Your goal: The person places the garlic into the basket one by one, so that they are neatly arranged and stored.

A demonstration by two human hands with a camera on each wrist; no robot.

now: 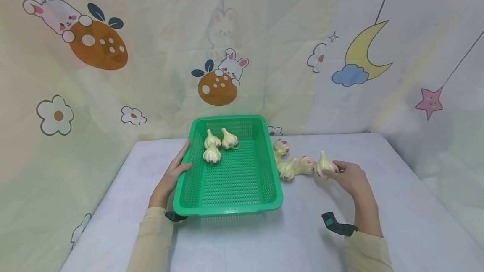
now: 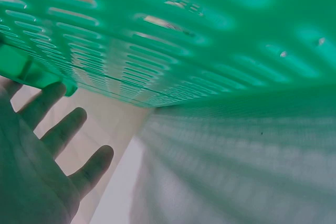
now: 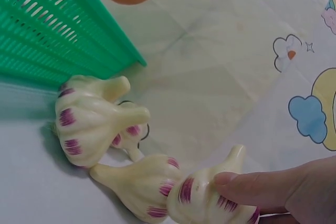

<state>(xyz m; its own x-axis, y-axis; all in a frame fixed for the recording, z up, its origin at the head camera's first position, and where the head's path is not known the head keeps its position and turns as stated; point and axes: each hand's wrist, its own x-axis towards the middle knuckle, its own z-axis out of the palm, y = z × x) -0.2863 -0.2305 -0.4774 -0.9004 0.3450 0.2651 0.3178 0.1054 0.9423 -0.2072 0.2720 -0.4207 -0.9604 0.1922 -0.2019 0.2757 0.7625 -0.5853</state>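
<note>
A green plastic basket (image 1: 242,210) with slotted walls stands mid-table, three garlic bulbs (image 1: 212,153) inside it near the far left. My left hand (image 1: 171,178) holds its left rim, thumb over the edge; the left wrist view shows the other fingers (image 2: 65,129) spread beside the slotted wall. Right of the basket, my right hand (image 1: 351,176) pinches a garlic bulb (image 1: 324,165) between thumb and fingers, its stem pointing up. In the right wrist view the thumb (image 3: 257,187) presses on this purple-streaked bulb (image 3: 202,195), which overlaps another garlic bulb (image 3: 142,184).
Several more garlic bulbs (image 1: 287,169) lie in a cluster along the basket's right side. The white-covered table (image 1: 302,238) meets a printed cloth backdrop (image 1: 162,74) at its far edge. Dark straps with camera mounts (image 1: 340,226) sit on the wrists.
</note>
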